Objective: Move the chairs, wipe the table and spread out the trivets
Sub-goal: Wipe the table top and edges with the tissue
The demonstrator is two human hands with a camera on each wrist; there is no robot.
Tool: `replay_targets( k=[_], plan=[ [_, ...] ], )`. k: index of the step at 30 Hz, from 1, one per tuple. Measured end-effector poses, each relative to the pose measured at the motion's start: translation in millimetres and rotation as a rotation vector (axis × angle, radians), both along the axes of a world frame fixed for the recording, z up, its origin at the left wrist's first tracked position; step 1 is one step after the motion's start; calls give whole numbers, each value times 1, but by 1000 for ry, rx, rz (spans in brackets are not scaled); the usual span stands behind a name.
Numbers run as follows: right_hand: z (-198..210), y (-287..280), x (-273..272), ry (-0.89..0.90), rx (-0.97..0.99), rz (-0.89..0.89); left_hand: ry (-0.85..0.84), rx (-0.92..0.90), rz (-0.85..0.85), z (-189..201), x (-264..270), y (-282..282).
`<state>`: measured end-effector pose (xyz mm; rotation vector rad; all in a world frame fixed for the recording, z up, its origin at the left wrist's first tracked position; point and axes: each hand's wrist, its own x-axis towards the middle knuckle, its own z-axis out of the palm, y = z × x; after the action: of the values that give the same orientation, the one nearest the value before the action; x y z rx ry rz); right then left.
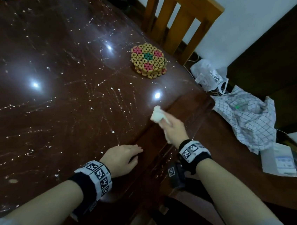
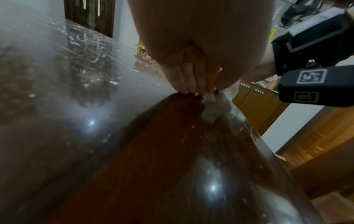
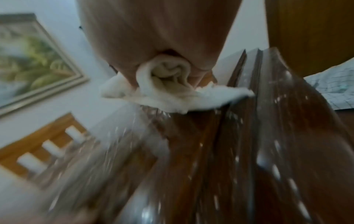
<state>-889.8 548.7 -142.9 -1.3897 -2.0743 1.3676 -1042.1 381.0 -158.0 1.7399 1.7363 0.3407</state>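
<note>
A dark glossy wooden table [image 1: 51, 104] is streaked with white smears and crumbs. My right hand [image 1: 173, 128] grips a crumpled white cloth [image 1: 158, 116] near the table's right edge; the right wrist view shows the cloth [image 3: 172, 91] bunched in my curled fingers above the tabletop [image 3: 249, 151]. My left hand [image 1: 125, 157] rests flat on the table's near edge, its fingers [image 2: 191, 78] straight with tips touching the surface. A stack of round woven trivets [image 1: 148, 61], yellow with pink and green flowers, lies at the far right of the table. A light wooden chair [image 1: 180, 17] stands beyond it.
To the right of the table lie a checked cloth [image 1: 245, 120], a white plastic bag [image 1: 208, 75] and a small white box [image 1: 279, 161]. A dark cabinet [image 1: 275, 53] stands at the far right. A framed picture [image 3: 28, 57] hangs on the wall.
</note>
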Motion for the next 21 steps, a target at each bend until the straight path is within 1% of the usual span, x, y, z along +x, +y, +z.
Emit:
replay_targets(
  k=[1,3,5,7,10,13,14,18,21],
  plan=[
    [9,14,3,61,-10,-126,3,20,17,1,-1,3],
    [20,51,13,56,65,-312,-1,77,60,1,0,9],
    [25,90,25,-13,171,-401,-24,139,90,-2,3,14],
    [23,130,33,-115,244,-417,-55,150,99,-6,5,18],
    [4,184,37,-312,293,-317,-82,143,114,-13,6,21],
    [-25,216,29,-417,191,-202,-98,129,124,-15,5,23],
    [-35,223,24,-457,184,-150,-105,119,117,-15,4,23],
    [-49,226,-10,-645,290,26,-110,65,107,-12,-1,27],
    [-51,210,-29,-669,339,125,-115,4,104,-9,-2,30]
  ],
)
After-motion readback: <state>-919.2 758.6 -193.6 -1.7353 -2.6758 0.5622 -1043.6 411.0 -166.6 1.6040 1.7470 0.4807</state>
